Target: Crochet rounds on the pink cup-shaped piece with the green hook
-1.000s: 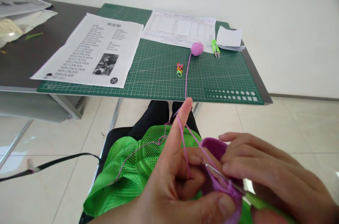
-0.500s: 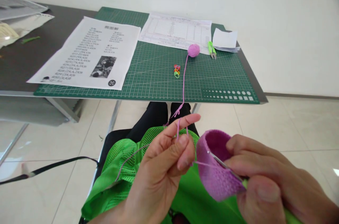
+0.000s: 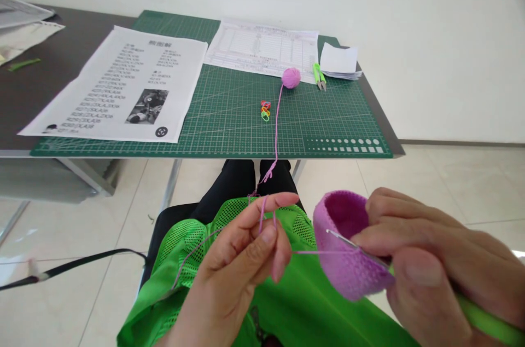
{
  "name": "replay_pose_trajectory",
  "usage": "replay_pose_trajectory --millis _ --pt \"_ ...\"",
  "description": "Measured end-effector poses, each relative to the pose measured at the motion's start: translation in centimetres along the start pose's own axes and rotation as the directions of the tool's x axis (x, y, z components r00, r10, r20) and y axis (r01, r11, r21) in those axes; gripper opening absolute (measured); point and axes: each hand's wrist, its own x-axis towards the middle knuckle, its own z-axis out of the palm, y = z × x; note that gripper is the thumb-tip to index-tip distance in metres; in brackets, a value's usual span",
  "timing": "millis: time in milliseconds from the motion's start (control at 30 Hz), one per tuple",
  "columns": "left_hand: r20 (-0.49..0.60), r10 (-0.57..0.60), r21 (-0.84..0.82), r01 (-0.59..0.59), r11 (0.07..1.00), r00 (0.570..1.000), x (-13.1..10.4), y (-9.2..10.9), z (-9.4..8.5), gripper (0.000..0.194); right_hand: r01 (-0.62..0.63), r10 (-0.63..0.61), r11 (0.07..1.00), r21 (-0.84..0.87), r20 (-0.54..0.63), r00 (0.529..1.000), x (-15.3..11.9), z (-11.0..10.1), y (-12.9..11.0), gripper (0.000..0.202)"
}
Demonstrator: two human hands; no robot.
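Observation:
My left hand [image 3: 241,259] pinches pink yarn [image 3: 320,252] between thumb and fingers, with a loop over its raised index finger. Taut and level, the strand runs across to a cup-shaped pink crochet piece [image 3: 342,273], its opening tilted upward. My right hand [image 3: 435,265] grips a crochet hook [image 3: 339,236] with a green handle [image 3: 488,319] and steadies the piece at the same time. The hook's silver tip lies across the outside of the piece, below its rim. Fingers hide where the hook meets the stitches.
On the green cutting mat [image 3: 229,111] are a pink yarn ball [image 3: 291,77], coloured stitch markers [image 3: 266,111], green thread snips [image 3: 319,77], a printed pattern sheet [image 3: 102,79], a form [image 3: 262,48] and white paper slips [image 3: 339,58]. A black strap [image 3: 82,266] hangs at left.
My hands have drawn apart, the left moving left and the right moving right with the hook and crochet piece. The yarn between them is longer and straighter. The view has shifted slightly.

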Motion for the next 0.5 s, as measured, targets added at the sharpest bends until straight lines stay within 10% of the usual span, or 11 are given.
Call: replay_pose_trajectory --millis 300,500 --pt "-0.058 0.17 -0.24 -0.179 0.954 0.984 3.9 3.1 -3.4 0.012 -0.162 0.191 0.969 0.186 -0.153 0.97 -0.4 0.8 0.0 0.022" --pt "-0.006 0.187 -0.156 -0.186 0.97 0.982 3.6 2.6 -3.8 0.019 -0.264 0.284 0.932 0.246 -0.047 0.958 -1.2 -0.4 0.3 0.031"
